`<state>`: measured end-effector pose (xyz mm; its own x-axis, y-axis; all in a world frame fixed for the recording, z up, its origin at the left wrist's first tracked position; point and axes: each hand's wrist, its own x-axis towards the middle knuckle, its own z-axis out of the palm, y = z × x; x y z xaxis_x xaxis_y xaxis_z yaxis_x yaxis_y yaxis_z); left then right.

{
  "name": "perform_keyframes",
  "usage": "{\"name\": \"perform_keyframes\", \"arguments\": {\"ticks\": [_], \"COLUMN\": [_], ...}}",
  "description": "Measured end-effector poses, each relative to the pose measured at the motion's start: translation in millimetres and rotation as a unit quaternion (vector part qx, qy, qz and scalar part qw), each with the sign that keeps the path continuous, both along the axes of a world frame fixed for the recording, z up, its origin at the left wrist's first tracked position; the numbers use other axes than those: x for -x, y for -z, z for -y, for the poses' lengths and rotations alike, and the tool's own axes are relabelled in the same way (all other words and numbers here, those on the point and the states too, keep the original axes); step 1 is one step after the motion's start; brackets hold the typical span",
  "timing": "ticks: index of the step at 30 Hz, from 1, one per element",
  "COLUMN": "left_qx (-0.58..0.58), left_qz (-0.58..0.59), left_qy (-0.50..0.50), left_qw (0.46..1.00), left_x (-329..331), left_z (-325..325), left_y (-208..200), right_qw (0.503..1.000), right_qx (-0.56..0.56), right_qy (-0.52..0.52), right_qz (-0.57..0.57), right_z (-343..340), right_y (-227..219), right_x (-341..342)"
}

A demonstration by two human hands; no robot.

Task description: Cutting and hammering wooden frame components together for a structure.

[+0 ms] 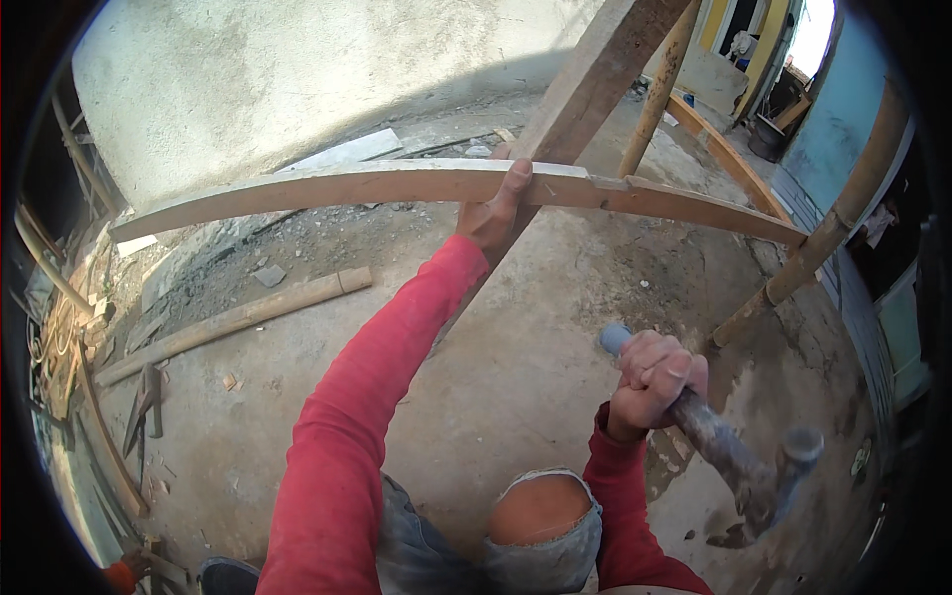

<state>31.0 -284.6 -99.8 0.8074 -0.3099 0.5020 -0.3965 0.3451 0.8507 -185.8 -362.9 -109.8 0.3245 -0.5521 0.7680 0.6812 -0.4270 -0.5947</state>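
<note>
My left hand is closed around a long wooden batten, its thumb over the near face. There the batten crosses a thick slanting timber post, which rises toward the upper right. A claw hammer is in my right hand, at the lower right and apart from the wood. My fingers wrap its handle, and the grey-blue handle end sticks out past my fist. The hammer's head is low and to the right, slightly blurred. How the batten is joined to the post is hidden behind my hand.
Bamboo poles stand at right and behind the batten. A cut bamboo length lies on the concrete floor, near rubble and a dark metal tool. A pale wall rises behind. An orange sleeve shows at the lower left.
</note>
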Motion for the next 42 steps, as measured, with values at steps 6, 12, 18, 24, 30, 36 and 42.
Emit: {"name": "perform_keyframes", "arguments": {"ticks": [6, 12, 18, 24, 30, 36, 42], "left_qx": [0.029, -0.019, 0.041, -0.020, -0.005, -0.010, -0.011], "left_qz": [-0.040, 0.006, -0.034, -0.008, 0.020, 0.001, 0.013], "left_qy": [0.078, -0.014, 0.039, -0.016, -0.023, -0.036, -0.044], "left_qw": [0.996, 1.000, 0.998, 1.000, 1.000, 0.999, 0.999], "left_x": [-0.8, -1.9, -8.1, -3.1, -3.9, 3.3, -8.5], "left_z": [-3.6, 6.6, 1.9, 0.3, -8.8, 9.4, -7.5], "left_y": [-16.1, -1.6, -5.1, -0.8, 1.8, -7.3, 4.7], "right_qw": [0.935, 0.998, 0.932, 0.988, 0.951, 0.992, 0.957], "right_qx": [0.159, 0.035, 0.179, 0.018, 0.118, 0.038, 0.088], "right_qy": [0.115, 0.025, 0.179, -0.071, 0.146, 0.000, 0.160], "right_qz": [-0.294, -0.038, -0.258, 0.140, -0.244, 0.118, -0.225], "right_z": [22.5, 6.2, 16.5, -9.1, 14.9, 19.9, 7.3], "right_y": [51.2, 2.2, 49.5, -24.1, 50.3, 28.7, 31.9], "right_x": [-65.1, -6.4, -62.4, 5.3, -60.5, -34.9, -43.8]}}
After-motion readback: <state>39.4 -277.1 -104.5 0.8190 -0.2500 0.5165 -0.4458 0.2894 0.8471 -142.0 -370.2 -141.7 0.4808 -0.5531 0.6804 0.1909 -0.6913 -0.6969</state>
